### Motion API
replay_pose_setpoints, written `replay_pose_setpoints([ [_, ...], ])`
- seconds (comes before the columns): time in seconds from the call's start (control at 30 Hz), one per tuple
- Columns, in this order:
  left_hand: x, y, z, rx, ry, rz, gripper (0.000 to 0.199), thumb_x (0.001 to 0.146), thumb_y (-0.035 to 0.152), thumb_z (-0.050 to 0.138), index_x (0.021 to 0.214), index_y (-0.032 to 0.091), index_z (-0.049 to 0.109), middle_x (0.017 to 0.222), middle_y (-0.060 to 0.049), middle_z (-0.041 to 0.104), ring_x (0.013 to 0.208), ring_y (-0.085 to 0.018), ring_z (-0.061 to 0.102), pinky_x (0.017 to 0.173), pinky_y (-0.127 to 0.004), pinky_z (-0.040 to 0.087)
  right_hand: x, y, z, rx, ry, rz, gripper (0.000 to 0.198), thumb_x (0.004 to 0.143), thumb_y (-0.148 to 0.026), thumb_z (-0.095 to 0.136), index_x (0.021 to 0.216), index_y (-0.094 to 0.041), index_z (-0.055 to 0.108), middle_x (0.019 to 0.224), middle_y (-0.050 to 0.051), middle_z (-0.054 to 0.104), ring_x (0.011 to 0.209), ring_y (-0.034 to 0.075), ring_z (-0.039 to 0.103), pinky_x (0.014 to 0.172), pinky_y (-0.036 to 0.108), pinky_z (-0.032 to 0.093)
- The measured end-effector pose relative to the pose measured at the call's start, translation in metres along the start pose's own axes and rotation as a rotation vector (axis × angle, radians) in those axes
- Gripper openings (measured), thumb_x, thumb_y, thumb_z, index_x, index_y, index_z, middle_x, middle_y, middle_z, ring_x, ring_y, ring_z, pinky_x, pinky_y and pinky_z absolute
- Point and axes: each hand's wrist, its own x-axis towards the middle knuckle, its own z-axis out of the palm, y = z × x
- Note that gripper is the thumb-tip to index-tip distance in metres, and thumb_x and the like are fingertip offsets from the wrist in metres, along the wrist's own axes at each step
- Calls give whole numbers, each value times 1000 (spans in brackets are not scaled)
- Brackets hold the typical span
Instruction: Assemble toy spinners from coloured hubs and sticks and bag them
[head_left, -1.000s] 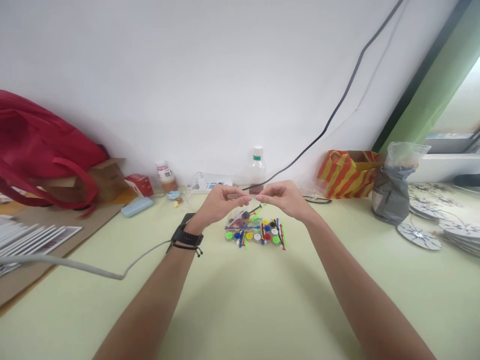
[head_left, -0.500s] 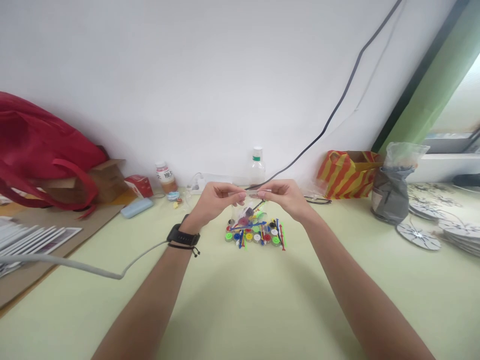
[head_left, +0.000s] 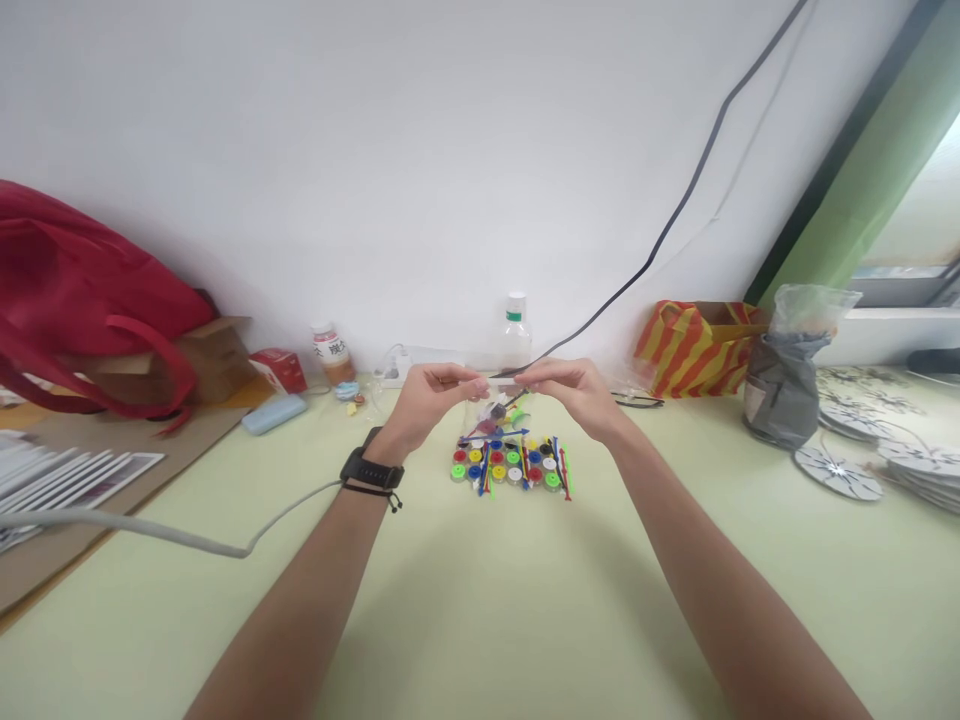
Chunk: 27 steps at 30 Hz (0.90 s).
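Note:
My left hand and my right hand face each other above the table, each pinching one end of the top edge of a clear plastic bag. The bag hangs between them with coloured round pieces showing through it. Below and in front of it lie several coloured round discs set out in rows. Thin coloured arrow-shaped pieces lie among and beside the discs. A black watch and a cord bracelet are on my left wrist.
A clear bottle stands behind the hands by the wall. To the left are a labelled bottle, a red box, a blue case and a red bag. A striped bag, a grey bag and round discs are at right.
The bag has lifted or shifted slightly, so more of the discs beneath show. Both hands keep their pinch, and my left hand has moved slightly.

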Motion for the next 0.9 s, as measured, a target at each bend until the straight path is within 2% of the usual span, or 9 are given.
replay_pose_setpoints([
  [0.1,-1,2,4,70,27,23,31,69,36,92,85,14,78,88,-10,79,82,-22,73,80,-33,60,-1,-4,2,-17,-15,-39,21,85,-39,75,98,-24,82,103,7,75,96,22,68,84,35,54],
  [0.2,-2,5,6,91,26,24,42,68,39,92,99,15,77,96,-10,79,90,-23,74,86,-35,60,0,-4,5,-75,5,-15,33,84,-46,77,106,-21,79,99,7,76,90,22,70,81,35,55],
  [0.3,-3,10,7,144,-9,20,45,72,41,90,108,16,77,101,-10,79,94,-24,73,88,-35,59,1,-5,7,-172,-13,-21,35,86,-52,74,97,-19,79,94,8,77,87,23,70,79,36,55],
  [0.43,-4,17,2,319,-127,40,32,82,44,81,95,16,80,93,-9,79,88,-23,72,80,-31,57,1,-10,4,-219,-22,-33,33,85,-53,75,89,-20,80,89,7,77,84,23,69,76,35,54],
  [0.6,-2,20,-11,494,-197,39,29,84,46,77,89,18,82,85,-7,79,79,-21,69,72,-29,53,-2,-18,-4,-242,-70,13,36,79,-55,79,82,-20,80,83,6,76,78,21,67,70,33,52],
  [0.77,-4,20,-11,428,-268,15,28,85,45,76,89,17,79,83,-7,77,77,-19,68,72,-29,54,-3,-18,-5,-184,-115,80,38,76,-55,81,79,-18,80,78,5,74,71,19,62,63,31,48],
  [0.9,-7,24,2,328,-305,51,28,86,42,77,99,18,78,97,-8,77,89,-21,70,80,-30,55,-3,-18,-2,-91,-98,71,36,75,-53,83,78,-17,78,77,5,72,71,18,61,64,31,47],
])
